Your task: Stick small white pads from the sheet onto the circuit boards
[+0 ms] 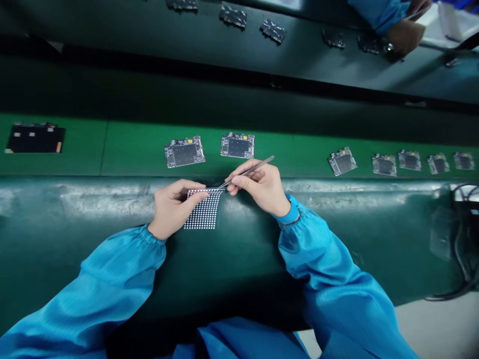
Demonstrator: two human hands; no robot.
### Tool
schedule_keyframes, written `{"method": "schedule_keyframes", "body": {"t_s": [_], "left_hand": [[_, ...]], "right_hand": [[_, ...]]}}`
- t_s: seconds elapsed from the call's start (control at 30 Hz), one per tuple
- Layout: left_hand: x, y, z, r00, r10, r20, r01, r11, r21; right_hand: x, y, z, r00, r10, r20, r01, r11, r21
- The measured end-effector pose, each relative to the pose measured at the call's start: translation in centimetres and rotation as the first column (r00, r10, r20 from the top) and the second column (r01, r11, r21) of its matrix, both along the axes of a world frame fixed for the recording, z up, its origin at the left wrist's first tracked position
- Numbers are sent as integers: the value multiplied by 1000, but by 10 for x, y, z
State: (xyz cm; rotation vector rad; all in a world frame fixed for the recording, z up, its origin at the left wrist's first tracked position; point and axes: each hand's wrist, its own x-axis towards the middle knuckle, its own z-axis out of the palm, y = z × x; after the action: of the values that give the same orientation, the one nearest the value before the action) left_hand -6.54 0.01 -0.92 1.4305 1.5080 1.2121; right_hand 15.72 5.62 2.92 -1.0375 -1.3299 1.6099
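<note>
My left hand [172,207] rests on a small sheet covered with rows of white dots [205,213], its fingers curled over the sheet's top left corner and pinning it to the dark green bench edge [112,209]. My right hand [262,187] is closed round metal tweezers [245,172]. The tweezer tips touch the sheet's top right edge. Just beyond my hands, two circuit boards [184,151] [237,145] lie on the green conveyor belt [130,144]. Both arms are in blue sleeves.
More circuit boards [343,161] [384,164] lie in a row on the belt to the right, and a black panel [35,138] at far left. A second belt behind carries several boards [232,16]. Another person's hand [404,35] works at top right. Cables [462,239] hang at right.
</note>
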Motion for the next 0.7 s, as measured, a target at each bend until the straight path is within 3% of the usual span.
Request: {"method": "schedule_keyframes", "body": {"t_s": [0.53, 0.7], "left_hand": [[-1, -1, -2, 1000, -10, -9, 10, 1000, -9], [-2, -3, -1, 999, 0, -45, -1, 1000, -28]], "right_hand": [[3, 3, 1, 1000, -17, -11, 17, 1000, 3], [22, 44, -15, 976, -213, 52, 207, 973, 105]]}}
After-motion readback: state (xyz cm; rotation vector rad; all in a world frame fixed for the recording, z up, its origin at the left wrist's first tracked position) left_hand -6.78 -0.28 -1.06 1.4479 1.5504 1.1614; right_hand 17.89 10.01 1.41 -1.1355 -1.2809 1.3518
